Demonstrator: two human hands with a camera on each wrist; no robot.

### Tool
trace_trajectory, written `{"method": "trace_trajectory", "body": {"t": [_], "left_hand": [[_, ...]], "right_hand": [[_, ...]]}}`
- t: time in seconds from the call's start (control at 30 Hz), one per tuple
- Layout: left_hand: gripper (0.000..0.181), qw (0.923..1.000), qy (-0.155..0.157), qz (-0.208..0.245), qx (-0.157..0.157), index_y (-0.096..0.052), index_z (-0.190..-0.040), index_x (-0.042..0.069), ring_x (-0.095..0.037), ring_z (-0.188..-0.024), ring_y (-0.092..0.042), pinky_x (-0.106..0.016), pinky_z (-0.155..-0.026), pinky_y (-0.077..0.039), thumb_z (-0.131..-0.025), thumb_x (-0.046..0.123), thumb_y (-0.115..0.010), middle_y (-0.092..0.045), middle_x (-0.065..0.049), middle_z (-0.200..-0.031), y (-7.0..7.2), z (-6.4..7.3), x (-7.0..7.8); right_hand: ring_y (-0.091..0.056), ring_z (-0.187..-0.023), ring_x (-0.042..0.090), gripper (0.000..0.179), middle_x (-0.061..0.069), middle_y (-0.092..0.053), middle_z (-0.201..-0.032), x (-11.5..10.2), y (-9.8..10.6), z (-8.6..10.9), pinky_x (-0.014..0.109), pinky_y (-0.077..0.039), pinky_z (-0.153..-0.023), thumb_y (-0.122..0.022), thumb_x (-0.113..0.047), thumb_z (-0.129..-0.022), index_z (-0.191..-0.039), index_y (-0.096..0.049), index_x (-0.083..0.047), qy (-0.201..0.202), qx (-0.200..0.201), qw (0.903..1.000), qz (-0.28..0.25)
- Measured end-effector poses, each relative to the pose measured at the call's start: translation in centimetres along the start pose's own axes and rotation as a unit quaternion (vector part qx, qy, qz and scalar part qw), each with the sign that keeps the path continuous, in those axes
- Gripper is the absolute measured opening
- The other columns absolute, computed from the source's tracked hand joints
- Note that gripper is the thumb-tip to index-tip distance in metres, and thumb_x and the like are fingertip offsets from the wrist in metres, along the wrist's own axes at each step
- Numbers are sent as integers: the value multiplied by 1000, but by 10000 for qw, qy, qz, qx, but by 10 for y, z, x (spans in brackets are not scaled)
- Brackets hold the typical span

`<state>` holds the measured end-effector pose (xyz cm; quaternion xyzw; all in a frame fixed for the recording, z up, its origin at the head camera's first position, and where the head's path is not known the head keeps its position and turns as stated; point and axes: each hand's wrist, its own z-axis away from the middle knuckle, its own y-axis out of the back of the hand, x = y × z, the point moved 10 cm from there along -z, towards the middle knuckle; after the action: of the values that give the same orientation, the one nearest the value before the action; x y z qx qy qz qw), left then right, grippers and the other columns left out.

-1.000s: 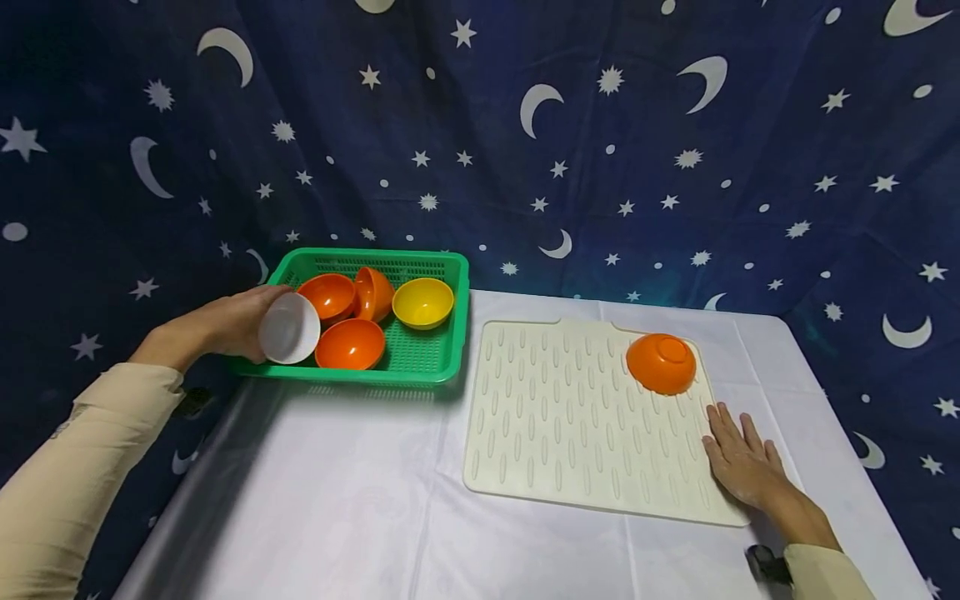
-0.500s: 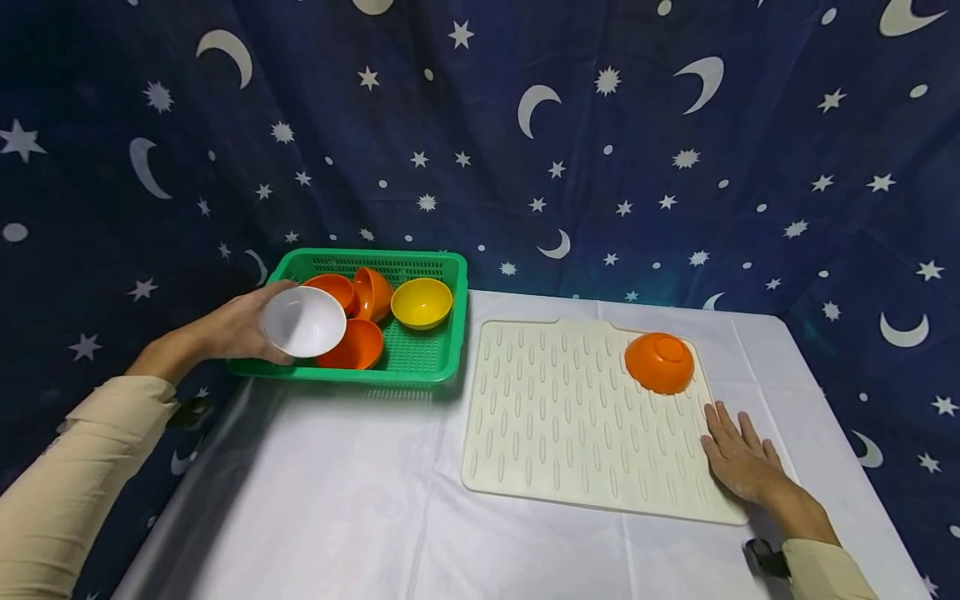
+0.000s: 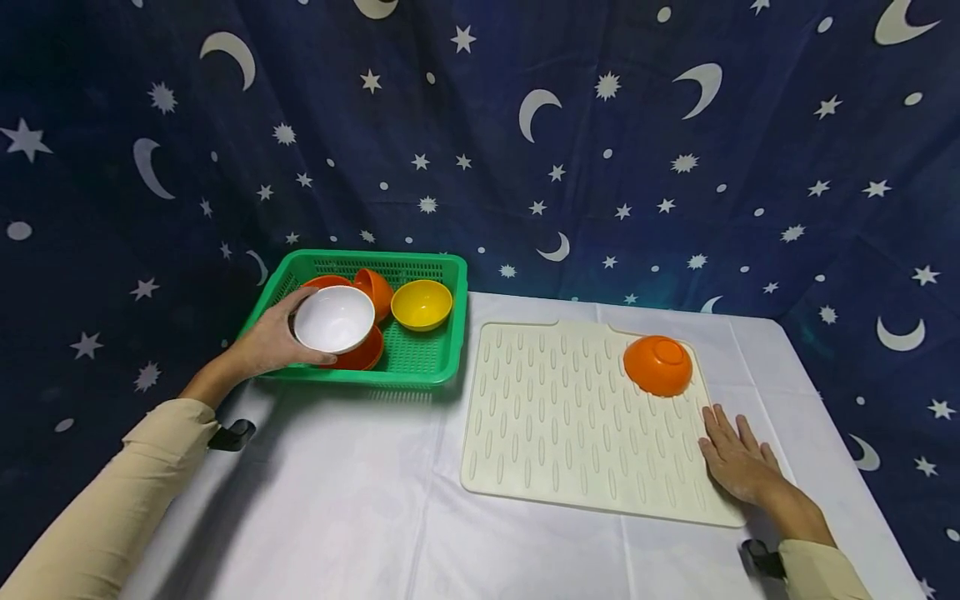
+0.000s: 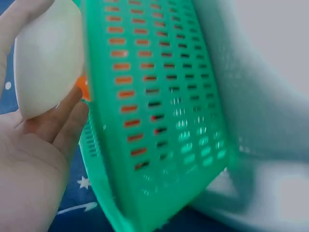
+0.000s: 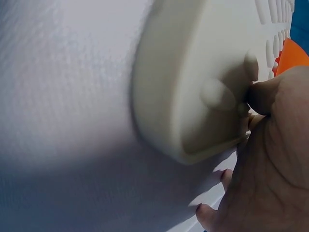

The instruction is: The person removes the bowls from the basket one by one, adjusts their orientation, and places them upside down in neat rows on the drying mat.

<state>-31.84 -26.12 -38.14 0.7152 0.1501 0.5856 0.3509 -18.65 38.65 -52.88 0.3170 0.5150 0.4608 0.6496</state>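
**White bowl [image 3: 333,319] shifts rightward in the left hand [image 3: 270,337]**

Head view: since a second ago, the white bowl has travelled from the left end of the green basket [image 3: 411,354] toward its middle, its opening now showing wider. The left hand's fingers are clamped on the bowl's left side, holding it over the basket; whether it touches the orange bowls [image 3: 363,353] below cannot be told. Three of these show in the basket, two partly covered by the white one, beside a yellow bowl [image 3: 422,305] near the right end. The right hand [image 3: 741,462] has stayed at the right edge of the cream mat [image 3: 562,417], fingers straight and slightly apart. Near that hand, an upturned orange bowl [image 3: 657,366] sits in the mat's far right corner. Mat and basket stand on the cloth-covered tabletop [image 3: 352,467].

Left wrist view: fingers lie against the white bowl's outer wall, just beside the basket's slotted side; orange shows through the slots.

Right wrist view: the thumb rests on the mat by its raised rim, with part of the upturned orange bowl beyond.
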Motion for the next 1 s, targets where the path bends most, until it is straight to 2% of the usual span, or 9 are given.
{"method": "trace_trajectory", "body": {"t": [0.13,0.23,0.4,0.67,0.87,1.0], "left_hand": [[104,9996,-109,241,-13,-33,-154,0,-41,-117,-53,-51,-93,-49,-70,10,-94,-45,-24,-142,-12,1,9],[102,9988,-213,436,-91,-36,-152,1,-40,-118,-53,-53,-97,-48,-69,10,-95,-47,-21,-142,-22,1,18],[105,9985,-271,428,-195,-36,-152,1,-40,-121,-51,-57,-101,-45,-68,14,-97,-47,-21,-143,-35,2,27],[105,9974,-415,544,-224,-38,-151,2,-38,-121,-52,-56,-101,-44,-67,15,-97,-48,-19,-144,-52,2,42],[103,9952,-618,688,-321,-41,-150,5,-35,-119,-54,-53,-98,-47,-65,15,-98,-51,-15,-141,-72,-2,58],[105,9939,-681,785,-375,-40,-150,4,-34,-119,-55,-52,-98,-48,-64,17,-99,-51,-16,-141,-86,-4,68]], "right_hand": [[13,-144,56,68,29,5,-163,0,-1,0,78,11,-104,-28,-36,-111,-159,3,1,5,28,10000,-33],[13,-144,56,68,28,5,-164,1,-3,-1,78,11,-104,-27,-36,-111,-159,2,0,11,60,10000,-60],[13,-144,56,68,28,5,-164,0,-3,-1,77,11,-104,-27,-36,-111,-159,3,0,-3,38,10000,-78],[15,-144,55,69,29,6,-163,1,-4,0,77,12,-104,-28,-37,-111,-159,2,1,16,-21,9999,-107],[15,-144,55,70,29,6,-163,5,-4,1,78,13,-103,-27,-39,-110,-160,5,0,28,-13,9999,-121],[15,-144,55,70,28,7,-164,5,-3,0,78,12,-103,-26,-40,-111,-160,5,-1,56,29,9999,-133]]}}
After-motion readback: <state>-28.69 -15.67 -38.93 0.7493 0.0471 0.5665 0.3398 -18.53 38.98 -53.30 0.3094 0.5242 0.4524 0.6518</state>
